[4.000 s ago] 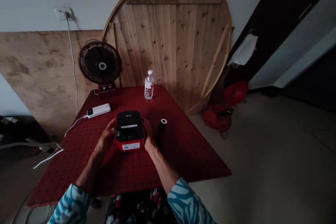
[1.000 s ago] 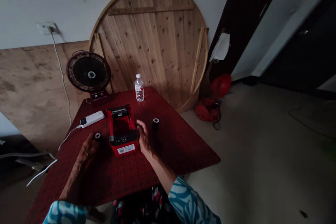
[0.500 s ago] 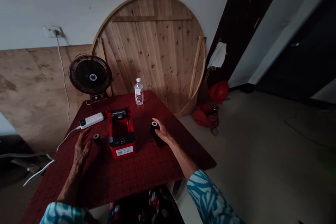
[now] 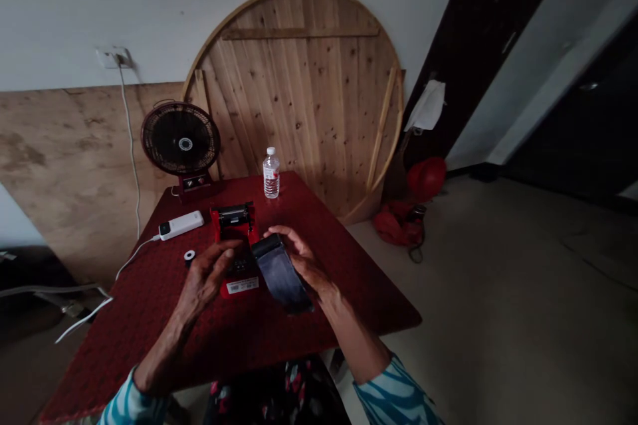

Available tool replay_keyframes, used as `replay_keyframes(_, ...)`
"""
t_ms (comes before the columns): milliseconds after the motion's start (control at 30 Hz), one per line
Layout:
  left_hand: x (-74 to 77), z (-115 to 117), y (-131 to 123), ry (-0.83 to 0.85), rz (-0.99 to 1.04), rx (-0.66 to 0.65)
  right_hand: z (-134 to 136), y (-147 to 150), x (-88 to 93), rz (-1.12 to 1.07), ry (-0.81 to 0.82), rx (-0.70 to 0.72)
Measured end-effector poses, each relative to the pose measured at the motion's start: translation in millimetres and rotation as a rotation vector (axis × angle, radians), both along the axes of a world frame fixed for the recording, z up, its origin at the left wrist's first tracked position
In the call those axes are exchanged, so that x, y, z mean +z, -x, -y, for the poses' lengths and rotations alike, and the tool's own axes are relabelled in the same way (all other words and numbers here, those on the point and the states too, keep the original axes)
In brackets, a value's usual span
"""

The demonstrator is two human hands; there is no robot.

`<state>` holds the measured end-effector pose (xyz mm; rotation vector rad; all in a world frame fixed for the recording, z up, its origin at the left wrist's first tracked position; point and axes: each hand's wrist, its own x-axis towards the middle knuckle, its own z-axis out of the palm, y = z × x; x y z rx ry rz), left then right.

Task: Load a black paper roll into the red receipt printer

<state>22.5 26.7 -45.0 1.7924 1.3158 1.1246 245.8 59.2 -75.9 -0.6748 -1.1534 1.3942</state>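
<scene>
Partly hidden, a red printer (image 4: 234,226) lies under the open left hand (image 4: 207,275); the right hand (image 4: 304,262) grips a dark strip (image 4: 279,275).

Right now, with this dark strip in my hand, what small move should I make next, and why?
I'd probably slide your left hand aside first. It hangs over the open red label printer, blocking the open bay, while your right hand holds the dark strip just beside it. That would give you a clear view of the bay.
</scene>
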Motion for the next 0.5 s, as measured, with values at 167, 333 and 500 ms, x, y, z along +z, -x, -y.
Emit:
replay_keyframes(167,14.4,-3,-5,0.188,0.076,-0.191,15,21,20.9,0.141,-0.148,0.065)
replay_keyframes(333,18.3,-5,14,0.31,0.173,-0.152,5,28,14.0,0.193,-0.26,0.036)
replay_keyframes(500,12.1,-33,24,0.177,0.066,-0.023,-30,18,-28.1,0.065,-0.114,-0.237)
